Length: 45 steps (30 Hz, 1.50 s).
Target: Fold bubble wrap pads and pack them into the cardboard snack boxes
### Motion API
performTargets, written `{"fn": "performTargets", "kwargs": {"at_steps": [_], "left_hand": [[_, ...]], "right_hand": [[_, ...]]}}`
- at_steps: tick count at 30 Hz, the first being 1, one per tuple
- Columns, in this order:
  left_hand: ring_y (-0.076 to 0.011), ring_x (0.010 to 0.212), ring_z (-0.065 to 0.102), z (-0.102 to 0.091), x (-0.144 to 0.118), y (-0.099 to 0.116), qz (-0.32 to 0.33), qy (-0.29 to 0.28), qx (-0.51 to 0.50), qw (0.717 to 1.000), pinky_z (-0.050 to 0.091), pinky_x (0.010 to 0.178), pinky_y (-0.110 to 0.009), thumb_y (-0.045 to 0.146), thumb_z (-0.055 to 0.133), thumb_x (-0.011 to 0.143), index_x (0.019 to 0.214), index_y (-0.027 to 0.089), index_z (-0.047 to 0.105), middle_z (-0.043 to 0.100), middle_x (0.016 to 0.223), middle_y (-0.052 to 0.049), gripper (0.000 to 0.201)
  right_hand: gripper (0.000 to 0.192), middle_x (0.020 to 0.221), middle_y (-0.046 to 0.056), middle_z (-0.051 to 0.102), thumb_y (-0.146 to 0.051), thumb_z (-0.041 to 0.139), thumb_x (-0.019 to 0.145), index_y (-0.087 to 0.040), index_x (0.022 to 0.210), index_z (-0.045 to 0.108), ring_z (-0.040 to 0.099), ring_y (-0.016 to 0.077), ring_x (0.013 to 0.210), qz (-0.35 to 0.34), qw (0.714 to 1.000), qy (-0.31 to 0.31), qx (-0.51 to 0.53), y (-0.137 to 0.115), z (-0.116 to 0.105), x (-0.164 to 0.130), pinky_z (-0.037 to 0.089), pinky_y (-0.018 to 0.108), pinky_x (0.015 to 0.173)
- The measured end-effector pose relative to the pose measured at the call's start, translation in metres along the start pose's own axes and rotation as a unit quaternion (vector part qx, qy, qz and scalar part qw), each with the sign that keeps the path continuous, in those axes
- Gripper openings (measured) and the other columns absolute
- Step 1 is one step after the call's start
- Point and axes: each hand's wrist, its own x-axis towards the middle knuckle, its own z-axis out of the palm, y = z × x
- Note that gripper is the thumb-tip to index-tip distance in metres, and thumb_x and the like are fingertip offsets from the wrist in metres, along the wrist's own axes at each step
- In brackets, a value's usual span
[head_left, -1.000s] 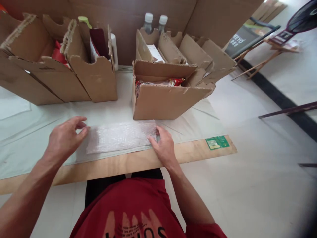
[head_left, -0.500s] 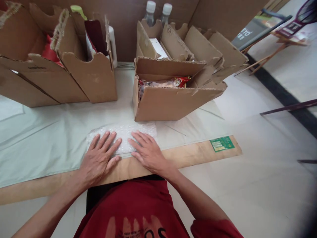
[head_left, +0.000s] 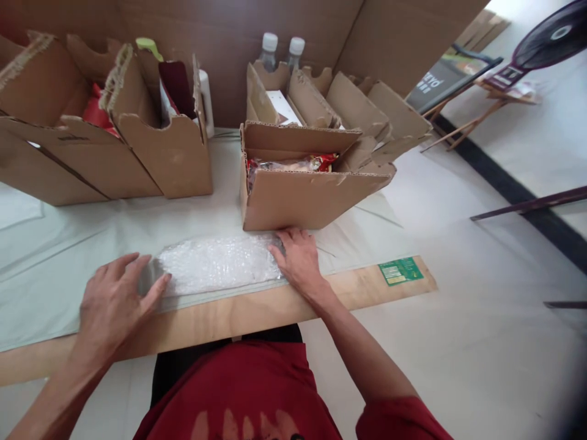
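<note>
Far left, open cartons [head_left: 92, 153] with red packs and a green-capped bottle inside, standing on the pale sheet [head_left: 55, 269]. Left hand [head_left: 112, 302] flat, fingers spread and relaxed, tips touching the left end of the bubble wrap [head_left: 215, 264]. Wrap lying flat near the table's wooden edge [head_left: 257, 308], between both hands. Right hand [head_left: 298, 260] pressed on its right end, fingers loosely curled, gripping nothing. Just behind, touching close, a box [head_left: 302, 189] of snack packets; behind that, two bottles [head_left: 279, 52]. Far right, a green label [head_left: 400, 271].
</note>
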Motion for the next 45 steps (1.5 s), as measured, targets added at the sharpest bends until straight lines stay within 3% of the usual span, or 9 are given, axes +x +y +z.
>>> {"fn": "performTargets", "kwargs": {"at_steps": [8,10,13,16,21,27,32,37,45], "left_hand": [[-0.0414,0.138,0.055,0.01,0.001,0.008,-0.031,0.002,-0.087,0.996,0.046,0.112,-0.061,0.039,0.052,0.086,0.084,0.022,0.063,0.07,0.132,-0.018,0.021],[-0.0333,0.113,0.069,-0.003,0.004,0.01,-0.1,-0.018,-0.142,0.985,0.054,0.101,-0.051,0.04,0.057,0.083,0.086,0.023,0.062,0.076,0.116,-0.01,0.017],[-0.0239,0.086,0.071,-0.029,0.02,0.012,-0.18,-0.03,-0.198,0.963,0.056,0.082,-0.038,0.043,0.062,0.083,0.099,0.023,0.066,0.077,0.096,-0.003,0.026],[-0.0231,0.093,0.071,-0.039,0.055,0.022,-0.121,0.002,-0.156,0.98,0.055,0.086,-0.037,0.037,0.061,0.086,0.117,0.021,0.068,0.075,0.107,-0.004,0.035],[-0.0335,0.116,0.067,-0.006,0.102,0.034,0.072,-0.022,-0.063,0.995,0.053,0.102,-0.052,0.029,0.057,0.093,0.14,0.009,0.058,0.072,0.125,-0.017,0.051],[-0.033,0.136,0.06,-0.005,0.001,0.036,0.238,0.034,-0.134,0.961,0.052,0.111,-0.051,0.01,0.058,0.093,0.142,0.023,0.057,0.066,0.139,-0.015,0.051],[-0.0384,0.147,0.049,-0.009,-0.082,0.058,0.241,-0.022,-0.168,0.956,0.047,0.116,-0.058,0.007,0.065,0.091,0.148,0.016,0.051,0.059,0.147,-0.022,0.059],[-0.0255,0.117,0.07,0.006,-0.072,0.07,0.207,0.03,-0.234,0.949,0.055,0.105,-0.045,0.004,0.059,0.095,0.127,0.02,0.063,0.077,0.115,-0.01,0.037],[-0.0173,0.09,0.074,0.001,-0.066,0.064,0.02,-0.015,-0.319,0.948,0.06,0.08,-0.029,0.025,0.06,0.1,0.129,0.022,0.065,0.077,0.106,-0.006,0.029]], "right_hand": [[0.009,0.075,-0.001,0.064,-0.026,0.061,0.091,-0.021,0.084,0.062,0.058,0.0144,0.068,0.014,0.964,-0.019,0.267,0.002,-0.007,-0.031,0.045,0.027,0.066],[0.01,0.075,-0.003,0.062,-0.029,0.063,0.09,-0.021,0.098,0.063,0.056,0.0132,0.066,0.044,0.926,-0.046,0.373,0.0,-0.014,-0.049,0.045,0.026,0.063],[0.053,0.081,-0.004,0.063,-0.028,0.064,0.091,-0.022,0.142,0.053,0.057,0.0129,0.068,0.062,0.881,-0.089,0.461,-0.011,-0.017,-0.08,0.049,0.026,0.067],[0.074,0.083,-0.004,0.062,-0.025,0.06,0.093,-0.024,0.163,0.036,0.056,0.0122,0.069,0.052,0.863,-0.129,0.485,-0.028,-0.01,-0.106,0.051,0.028,0.072],[0.057,0.09,0.0,0.072,-0.02,0.055,0.096,-0.027,0.153,0.058,0.065,0.0147,0.077,0.026,0.897,-0.137,0.42,-0.046,0.006,-0.116,0.055,0.031,0.083],[0.03,0.111,0.007,0.081,-0.023,0.056,0.097,-0.02,0.114,0.08,0.075,0.0214,0.101,0.013,0.891,-0.173,0.419,-0.044,-0.005,-0.106,0.055,0.034,0.094],[0.038,0.099,0.008,0.08,-0.045,0.059,0.1,-0.018,0.12,0.076,0.074,0.0197,0.083,0.094,0.811,-0.25,0.521,-0.046,-0.011,-0.109,0.056,0.031,0.076],[0.057,0.09,0.006,0.077,-0.062,0.055,0.102,-0.018,0.137,0.066,0.07,0.0184,0.082,0.054,0.768,-0.291,0.568,-0.036,-0.015,-0.114,0.055,0.032,0.076],[0.092,0.148,0.01,0.061,-0.034,0.089,0.079,-0.031,0.16,0.044,0.06,0.0266,0.129,-0.115,0.873,-0.216,0.422,-0.037,-0.019,-0.075,0.049,0.04,0.106]]}}
